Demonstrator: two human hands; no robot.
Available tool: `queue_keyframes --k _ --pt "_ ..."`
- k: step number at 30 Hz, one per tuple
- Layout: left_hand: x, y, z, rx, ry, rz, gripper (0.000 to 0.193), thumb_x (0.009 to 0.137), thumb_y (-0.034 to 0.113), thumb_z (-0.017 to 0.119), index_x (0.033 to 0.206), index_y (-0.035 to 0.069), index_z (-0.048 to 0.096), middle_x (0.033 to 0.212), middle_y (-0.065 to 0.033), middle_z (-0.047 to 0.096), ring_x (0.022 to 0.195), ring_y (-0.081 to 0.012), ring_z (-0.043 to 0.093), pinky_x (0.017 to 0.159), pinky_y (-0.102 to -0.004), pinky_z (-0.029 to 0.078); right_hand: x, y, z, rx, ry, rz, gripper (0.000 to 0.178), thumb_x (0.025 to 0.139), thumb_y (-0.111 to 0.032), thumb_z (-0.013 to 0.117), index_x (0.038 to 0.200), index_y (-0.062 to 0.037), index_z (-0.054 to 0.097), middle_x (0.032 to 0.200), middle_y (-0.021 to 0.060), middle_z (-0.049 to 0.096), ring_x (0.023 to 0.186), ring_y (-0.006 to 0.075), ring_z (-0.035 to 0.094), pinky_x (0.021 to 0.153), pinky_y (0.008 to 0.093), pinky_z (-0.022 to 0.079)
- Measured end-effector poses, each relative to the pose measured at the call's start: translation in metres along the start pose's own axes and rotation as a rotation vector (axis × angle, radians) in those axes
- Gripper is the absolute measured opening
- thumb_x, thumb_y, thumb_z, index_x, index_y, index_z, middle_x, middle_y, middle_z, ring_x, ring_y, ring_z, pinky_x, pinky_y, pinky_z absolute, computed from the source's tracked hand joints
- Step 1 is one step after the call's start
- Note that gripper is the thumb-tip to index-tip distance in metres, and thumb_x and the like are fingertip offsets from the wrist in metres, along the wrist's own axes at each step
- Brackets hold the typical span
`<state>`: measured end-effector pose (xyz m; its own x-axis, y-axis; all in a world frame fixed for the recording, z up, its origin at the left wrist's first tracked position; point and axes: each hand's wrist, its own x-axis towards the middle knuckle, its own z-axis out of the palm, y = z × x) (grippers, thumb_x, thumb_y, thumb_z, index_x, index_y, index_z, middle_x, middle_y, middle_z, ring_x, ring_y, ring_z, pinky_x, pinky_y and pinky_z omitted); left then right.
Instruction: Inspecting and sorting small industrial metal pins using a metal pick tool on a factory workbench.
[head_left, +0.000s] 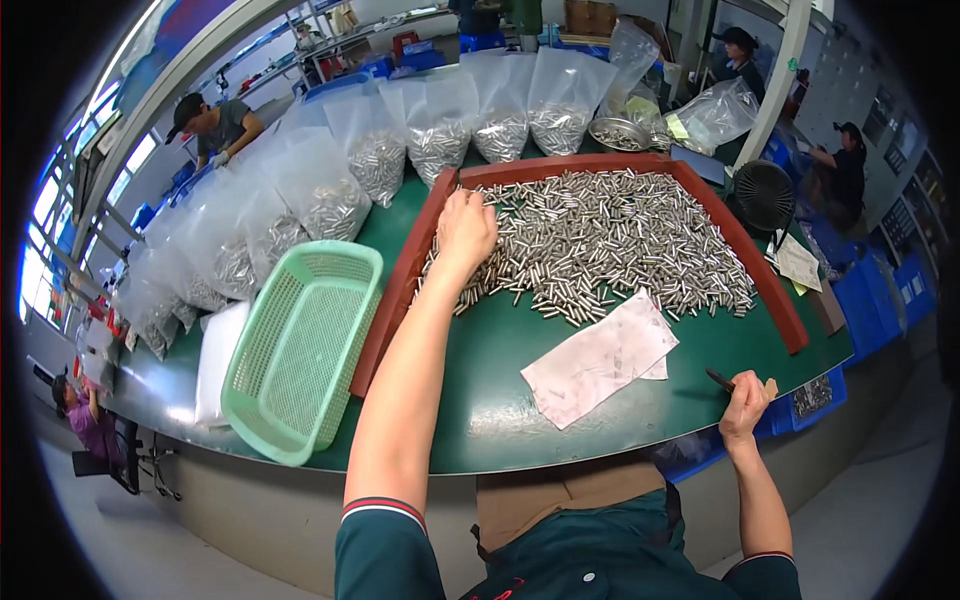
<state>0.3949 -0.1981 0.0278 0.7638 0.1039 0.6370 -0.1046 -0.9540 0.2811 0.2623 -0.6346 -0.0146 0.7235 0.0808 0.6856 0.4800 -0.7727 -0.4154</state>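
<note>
A broad pile of short silvery metal pins lies on the green tabletop. At the pile's far left corner, beside the reddish-brown wooden border, is my left hand. Its fingers are curled together over the pins, and whatever they pinch is hidden. My right hand is closed around a slim black pen-like tool above the table's near right edge. A tan bit shows by its fingers, too small to name. Between the pile and my body lies a smudged pale pink cloth.
A light green plastic basket stands left of the border. Clear bags of metal pins line the far and left edges. A metal bowl sits at the back, a black fan at right. Several people work farther off.
</note>
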Motion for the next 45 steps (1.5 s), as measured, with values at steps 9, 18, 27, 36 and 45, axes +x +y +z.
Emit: queue_keyframes --k 9,18,27,36,45 --pt "-0.015 0.0 0.008 -0.021 -0.429 -0.204 0.071 0.08 0.058 0.036 0.128 0.006 0.036 0.13 -0.0136 0.037 0.123 -0.0319 0.028 0.102 -0.0422 0.018 0.013 -0.01 0.001 0.064 0.035 0.015 0.019 0.074 -0.004 0.04 0.055 -0.0009 0.041 0.051 0.0109 0.042 0.046 0.0267 0.041 0.046 0.0355 0.03" --pt "-0.045 0.05 -0.011 -0.033 -0.46 0.101 0.066 0.072 0.054 0.053 0.126 0.019 0.041 0.125 -0.0102 0.038 0.114 -0.0303 0.035 0.096 -0.043 0.022 0.014 -0.015 0.001 0.071 -0.053 0.025 0.019 0.071 -0.002 0.045 0.054 -0.002 0.039 0.049 0.0094 0.037 0.044 0.0256 0.036 0.045 0.0354 0.026" --pt "-0.069 0.088 -0.015 0.037 -0.505 0.134 0.071 0.077 0.054 0.046 0.134 0.015 0.026 0.139 -0.0163 0.016 0.125 -0.0428 0.016 0.1 -0.0544 0.01 0.024 -0.028 -0.005 0.338 -0.172 0.376 0.018 0.08 -0.013 0.05 0.069 -0.0015 0.042 0.053 0.0053 0.039 0.045 0.0165 0.037 0.045 0.0299 0.029" --pt "-0.003 0.007 0.0 0.003 -0.033 -0.109 0.028 0.085 0.026 0.047 0.094 0.001 0.057 0.1 -0.0157 0.052 0.093 -0.0318 0.049 0.081 -0.0385 0.039 0.034 -0.038 0.004 0.488 -0.218 0.382 0.017 0.076 -0.01 0.057 0.07 -0.0021 0.044 0.051 0.0022 0.039 0.043 0.0095 0.035 0.041 0.0258 0.028" --pt "0.027 -0.058 0.059 0.202 -0.232 -0.148 0.038 0.082 0.032 0.047 0.103 0.0 0.049 0.104 -0.0198 0.05 0.099 -0.0361 0.044 0.083 -0.0445 0.038 0.03 -0.041 0.002 0.413 -0.233 0.433 0.016 0.072 -0.008 0.057 0.067 -0.0021 0.044 0.05 0.0057 0.041 0.041 0.0158 0.039 0.041 0.0289 0.03"
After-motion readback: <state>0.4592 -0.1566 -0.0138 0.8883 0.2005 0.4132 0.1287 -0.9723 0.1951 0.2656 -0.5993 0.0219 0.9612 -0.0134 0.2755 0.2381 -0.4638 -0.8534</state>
